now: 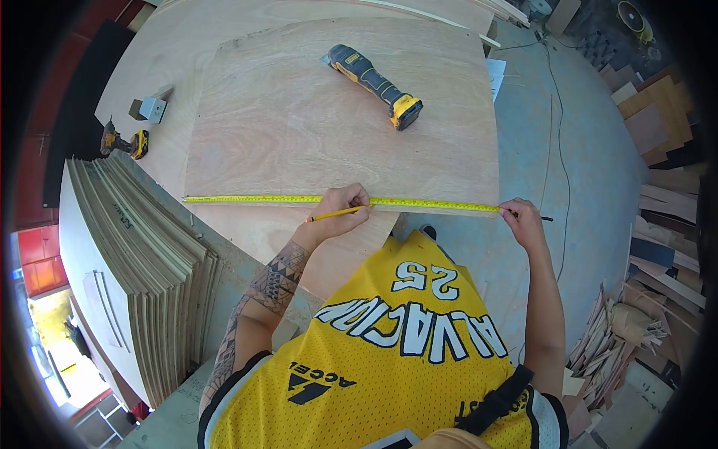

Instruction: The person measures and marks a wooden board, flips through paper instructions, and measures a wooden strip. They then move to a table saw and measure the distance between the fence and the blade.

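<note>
A yellow tape measure blade (434, 203) stretches along the near edge of a plywood sheet (299, 135). My left hand (344, 200) is closed on a yellow pencil (329, 215) and rests over the blade about midway. At the sheet's right corner, my right hand (522, 219) pinches the right end of the blade. A thin dark piece (547, 219) shows just beyond my right fingers; whether I hold it I cannot tell. On the sheet lies a yellow-and-black cordless multi-tool (374, 82), farther from me than the blade.
A cordless drill (125, 141) and a small pale block (152, 110) are at the left. Stacked sheets (142, 277) stand at the lower left. Wood offcuts (613, 337) pile up along the right, and a cable (562, 142) crosses the floor.
</note>
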`<state>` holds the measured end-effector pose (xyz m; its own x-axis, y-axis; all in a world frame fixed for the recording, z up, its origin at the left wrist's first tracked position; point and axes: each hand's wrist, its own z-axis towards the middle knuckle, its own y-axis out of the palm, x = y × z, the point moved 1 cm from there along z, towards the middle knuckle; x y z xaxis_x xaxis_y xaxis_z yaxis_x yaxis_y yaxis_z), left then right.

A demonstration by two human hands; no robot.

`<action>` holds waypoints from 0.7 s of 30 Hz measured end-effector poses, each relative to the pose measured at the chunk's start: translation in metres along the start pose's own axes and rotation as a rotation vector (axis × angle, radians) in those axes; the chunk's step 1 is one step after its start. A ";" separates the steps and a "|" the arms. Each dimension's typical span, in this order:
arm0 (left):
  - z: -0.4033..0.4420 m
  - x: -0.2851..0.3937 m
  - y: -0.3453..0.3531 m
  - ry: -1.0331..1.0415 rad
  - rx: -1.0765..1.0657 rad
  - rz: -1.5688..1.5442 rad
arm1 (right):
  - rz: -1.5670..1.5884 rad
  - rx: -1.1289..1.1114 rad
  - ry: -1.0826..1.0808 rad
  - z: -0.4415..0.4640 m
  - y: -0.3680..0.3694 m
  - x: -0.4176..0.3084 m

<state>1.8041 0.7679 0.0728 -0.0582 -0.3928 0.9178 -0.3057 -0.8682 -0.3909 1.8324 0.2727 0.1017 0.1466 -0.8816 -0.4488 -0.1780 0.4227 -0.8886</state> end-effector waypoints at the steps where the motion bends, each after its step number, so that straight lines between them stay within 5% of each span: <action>1: -0.001 -0.002 0.000 0.000 0.000 0.000 | 0.001 0.003 0.003 0.000 0.000 0.000; 21: -0.001 0.000 -0.001 -0.010 -0.002 0.023 | 0.003 -0.006 0.001 0.001 0.000 0.001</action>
<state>1.8037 0.7690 0.0731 -0.0553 -0.4154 0.9079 -0.3060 -0.8585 -0.4114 1.8331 0.2717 0.1009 0.1448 -0.8806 -0.4512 -0.1842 0.4240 -0.8867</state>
